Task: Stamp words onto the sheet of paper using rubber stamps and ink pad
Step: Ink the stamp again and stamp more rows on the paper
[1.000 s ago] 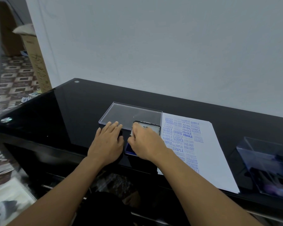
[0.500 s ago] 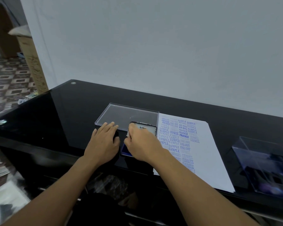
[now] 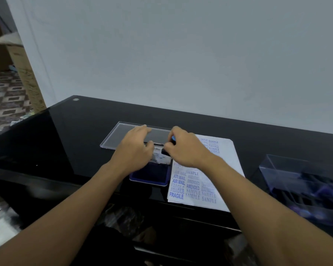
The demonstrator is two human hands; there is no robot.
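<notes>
Right hand (image 3: 186, 148) around stamp (image 3: 172, 139), left hand (image 3: 135, 148) loose-fingered; sheet (image 3: 226, 169): FRAGILE, AIR MAIL, SAMPLE.

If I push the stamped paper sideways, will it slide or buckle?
Likely slides easily: the sheet of paper lies flat on the glossy black tabletop. Probably floppy if lifted by one edge, since it looks like one thin sheet.
</notes>
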